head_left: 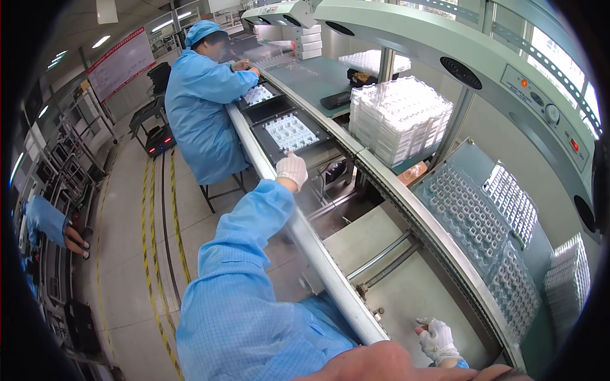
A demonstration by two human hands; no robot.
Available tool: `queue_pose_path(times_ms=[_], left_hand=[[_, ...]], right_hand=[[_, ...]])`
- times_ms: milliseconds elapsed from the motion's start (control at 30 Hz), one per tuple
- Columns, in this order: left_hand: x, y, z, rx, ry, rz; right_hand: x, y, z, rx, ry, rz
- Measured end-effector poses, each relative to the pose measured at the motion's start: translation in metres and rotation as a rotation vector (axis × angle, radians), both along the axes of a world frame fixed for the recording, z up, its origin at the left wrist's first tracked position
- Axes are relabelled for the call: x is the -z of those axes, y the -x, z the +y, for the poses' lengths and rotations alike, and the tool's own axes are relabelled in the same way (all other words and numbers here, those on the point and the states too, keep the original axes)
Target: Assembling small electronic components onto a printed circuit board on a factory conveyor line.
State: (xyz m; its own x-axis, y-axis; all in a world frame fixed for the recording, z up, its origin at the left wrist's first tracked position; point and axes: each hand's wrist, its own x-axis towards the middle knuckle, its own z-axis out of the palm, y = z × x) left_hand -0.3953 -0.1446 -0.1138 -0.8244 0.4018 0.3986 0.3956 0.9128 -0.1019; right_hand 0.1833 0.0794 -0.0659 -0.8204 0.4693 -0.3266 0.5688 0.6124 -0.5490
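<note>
My left hand (pixel 292 170), in a whitish glove with bare fingertips, reaches forward to the near edge of a black tray (pixel 262 135). Its fingers are bent against that edge and seem to grip it. White parts (pixel 291 131) sit in rows on the tray, which rests across the line's rails. Low at the right, my right hand (pixel 438 341), gloved the same way, hovers over a grey metal plate (pixel 406 286). The fingers there are loosely curled and apart, with nothing visible between them.
A co-worker in blue (pixel 206 101) sits farther along, hands at another tray (pixel 257 95). Stacked clear blister trays (pixel 400 120) stand beyond the rail (pixel 406 193). Filled blister trays (pixel 464 203) lie on the right shelf. An ionizing blower (pixel 406 41) hangs overhead. A metal rod (pixel 379 255) crosses the line.
</note>
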Motion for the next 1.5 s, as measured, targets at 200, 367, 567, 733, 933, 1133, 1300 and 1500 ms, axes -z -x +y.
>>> queue_pose_path(times_ms=[200, 367, 567, 733, 933, 1133, 1300, 1500], left_hand=[[0.018, -0.046, -0.008, 0.24, 0.041, 0.206], [-0.011, -0.104, -0.002, 0.285, 0.101, 0.056], [-0.028, -0.141, -0.004, 0.388, 0.075, -0.02], [-0.046, -0.184, -0.001, 0.469, 0.068, -0.069], [-0.062, -0.237, 0.007, 0.592, 0.061, -0.156], [-0.068, -0.279, 0.006, 0.712, 0.09, -0.18], [-0.073, -0.295, 0.009, 0.834, 0.053, -0.308], [-0.07, -0.307, 0.011, 1.003, 0.024, -0.216]], right_hand=[[0.01, 0.002, 0.005, -0.052, 0.023, 0.014], [0.016, -0.004, 0.004, -0.084, -0.005, 0.073], [0.022, -0.007, 0.004, -0.092, 0.016, 0.036], [0.025, -0.009, 0.005, -0.097, 0.052, 0.021], [0.023, -0.013, 0.002, -0.136, 0.079, 0.04], [0.045, -0.022, 0.014, -0.165, 0.125, 0.055], [0.073, -0.032, 0.032, -0.283, 0.117, 0.091], [0.063, -0.032, 0.026, -0.266, 0.107, 0.075]])
